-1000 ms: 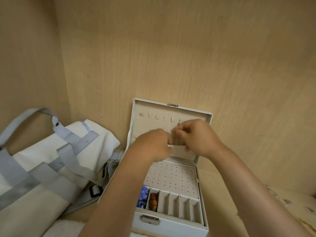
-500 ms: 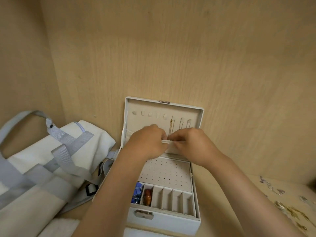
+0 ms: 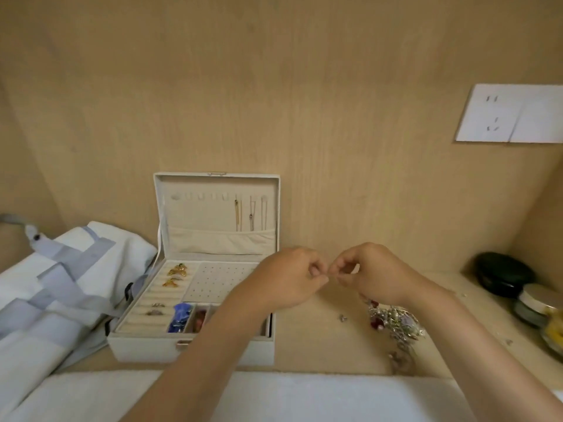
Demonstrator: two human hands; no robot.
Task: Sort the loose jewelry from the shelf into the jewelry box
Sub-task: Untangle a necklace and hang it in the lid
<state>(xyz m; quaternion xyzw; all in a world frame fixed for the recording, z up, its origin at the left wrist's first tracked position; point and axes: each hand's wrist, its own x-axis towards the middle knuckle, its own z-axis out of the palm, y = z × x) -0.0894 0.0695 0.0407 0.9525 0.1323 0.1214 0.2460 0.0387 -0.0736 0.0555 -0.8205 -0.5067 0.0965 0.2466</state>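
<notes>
Left of the jewelry box: slumped white canvas bag, grey webbing straps. Box itself rectangular, pale, lid upright with thin chains hanging, ridged ring rolls holding gold pieces. Just right of the box, left hand and right hand meet fingertip to fingertip, fingers curled, anything pinched too small to tell; farther right, a glittery tangle of loose jewelry on the smooth wood shelf.
</notes>
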